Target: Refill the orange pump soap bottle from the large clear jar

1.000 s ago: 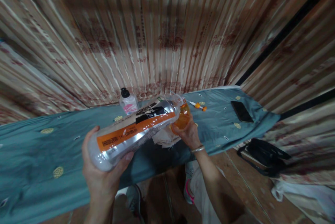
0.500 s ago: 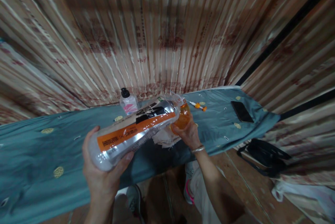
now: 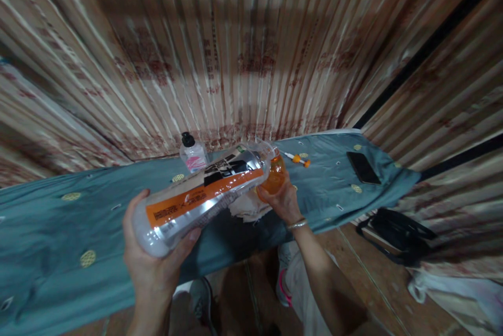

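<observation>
Large bottle (image 3: 202,197) lies tilted in my left hand (image 3: 151,262), its mouth at the small orange container (image 3: 274,176) that my right hand (image 3: 283,201) grips above the surface's (image 3: 58,220) front edge. Nothing has shifted in the last second, so I judge pouring continues steadily.

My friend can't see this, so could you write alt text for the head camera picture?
The left hand tips a large clear bottle with an orange label toward a small orange container held by the right hand, above a teal cloth. A small pump bottle, a syringe and a black phone lie on the cloth.
</observation>
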### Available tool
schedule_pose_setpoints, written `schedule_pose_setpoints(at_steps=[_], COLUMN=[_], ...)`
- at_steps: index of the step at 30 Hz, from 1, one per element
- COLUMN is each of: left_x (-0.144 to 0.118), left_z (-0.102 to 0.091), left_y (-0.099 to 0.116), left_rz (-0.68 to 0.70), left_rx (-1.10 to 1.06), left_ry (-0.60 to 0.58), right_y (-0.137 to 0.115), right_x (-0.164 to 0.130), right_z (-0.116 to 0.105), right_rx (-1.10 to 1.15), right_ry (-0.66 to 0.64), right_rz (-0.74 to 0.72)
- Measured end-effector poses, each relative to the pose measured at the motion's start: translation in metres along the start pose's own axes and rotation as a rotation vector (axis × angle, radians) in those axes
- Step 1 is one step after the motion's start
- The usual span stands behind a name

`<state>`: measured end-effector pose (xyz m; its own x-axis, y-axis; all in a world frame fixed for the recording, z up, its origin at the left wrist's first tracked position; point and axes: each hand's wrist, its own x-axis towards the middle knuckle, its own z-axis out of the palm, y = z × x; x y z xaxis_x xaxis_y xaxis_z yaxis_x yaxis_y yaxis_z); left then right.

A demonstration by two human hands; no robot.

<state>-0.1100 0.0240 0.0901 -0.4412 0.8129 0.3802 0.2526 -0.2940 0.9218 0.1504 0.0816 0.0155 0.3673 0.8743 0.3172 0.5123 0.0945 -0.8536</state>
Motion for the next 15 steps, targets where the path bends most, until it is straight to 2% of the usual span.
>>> schedule_pose_setpoints(at_steps=[15], left_x=[-0.0004], left_z=[-0.0010], left_y=[0.0015], left_rz=[0.022], left_rx=[0.027], left_ry=[-0.016], right_y=[-0.0035], right_x=[-0.0003], right_z=[-0.0019], right_rx=[-0.015], right_ry=[0.000], right_rz=[0.018])
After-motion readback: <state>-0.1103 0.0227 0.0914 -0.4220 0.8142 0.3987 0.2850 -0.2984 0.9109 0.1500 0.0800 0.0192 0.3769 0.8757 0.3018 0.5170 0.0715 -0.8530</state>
